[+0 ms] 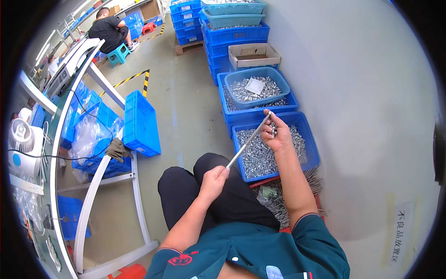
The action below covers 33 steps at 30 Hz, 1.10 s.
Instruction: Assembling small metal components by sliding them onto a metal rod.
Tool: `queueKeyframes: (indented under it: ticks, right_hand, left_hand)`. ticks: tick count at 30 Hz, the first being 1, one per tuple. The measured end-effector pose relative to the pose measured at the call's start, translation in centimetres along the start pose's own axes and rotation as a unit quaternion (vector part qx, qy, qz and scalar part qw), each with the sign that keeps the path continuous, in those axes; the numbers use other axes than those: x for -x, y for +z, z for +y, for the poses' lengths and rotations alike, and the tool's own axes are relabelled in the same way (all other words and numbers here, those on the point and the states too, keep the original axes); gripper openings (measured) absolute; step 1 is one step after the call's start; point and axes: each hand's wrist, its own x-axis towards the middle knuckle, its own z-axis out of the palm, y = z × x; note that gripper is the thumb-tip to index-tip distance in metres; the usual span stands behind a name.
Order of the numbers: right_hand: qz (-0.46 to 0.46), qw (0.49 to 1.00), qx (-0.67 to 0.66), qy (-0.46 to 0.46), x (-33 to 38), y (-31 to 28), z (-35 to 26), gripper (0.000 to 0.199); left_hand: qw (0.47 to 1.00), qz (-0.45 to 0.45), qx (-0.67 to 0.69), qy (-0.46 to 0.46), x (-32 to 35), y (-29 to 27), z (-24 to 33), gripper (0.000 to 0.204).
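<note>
My left hand (213, 182) is closed round the lower end of a long, thin metal rod (246, 145), which slants up and away to the right. At its far tip, the thumb and fingers of my right hand (281, 139) are closed around a small piece that looks like a metal nut. Several more small nuts (273, 129) lie in the curled right palm. Below that hand stands a blue bin (314, 151) filled with loose shiny nuts (259, 158). Nearer my lap, many thin metal rods (283, 207) lie in a red container, partly hidden by my right arm.
Behind the bin, a light-blue basket (284, 88) of metal parts sits on another blue bin. Stacked blue crates (238, 35) and a cardboard box (254, 60) stand beyond. A white-framed workbench (88, 204) is at left, near an upright blue crate (141, 123). A person (109, 32) sits farther off.
</note>
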Motion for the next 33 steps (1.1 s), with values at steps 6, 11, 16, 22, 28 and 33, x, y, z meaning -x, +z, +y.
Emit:
queueKeyframes:
  ticks: [6, 11, 16, 22, 28, 33]
  right_hand:
    - [-0.036, 0.994, 0.031, -0.101, -0.1, 0.8, 0.6, 0.018]
    - [-0.007, 0.991, 0.115, -0.063, 0.5, 1.2, 2.8, 0.017]
    - [0.027, 0.926, 0.363, 0.103, 2.5, 1.4, 3.6, 0.02]
    - [0.11, 0.969, 0.205, 0.087, 2.0, -2.0, 2.0, 0.025]
    - [0.049, 0.992, 0.063, 0.099, 1.1, -3.3, 0.8, 0.015]
    - [0.007, 0.995, -0.006, 0.095, 0.8, -3.2, 0.5, 0.021]
  left_hand:
    - [1.0, -0.009, 0.03, 0.004, -0.5, -0.1, -0.2, 0.026]
    - [0.987, -0.049, 0.143, -0.05, -0.9, 0.1, -0.1, 0.027]
    - [0.978, -0.04, 0.179, -0.096, -0.7, -0.4, 0.5, 0.028]
    - [0.982, -0.038, 0.162, -0.09, -0.7, -0.3, 0.3, 0.027]
    - [0.991, -0.024, 0.118, -0.066, -0.7, -0.2, -0.2, 0.025]
    - [0.993, -0.024, 0.096, -0.059, -0.6, -0.3, 0.1, 0.024]
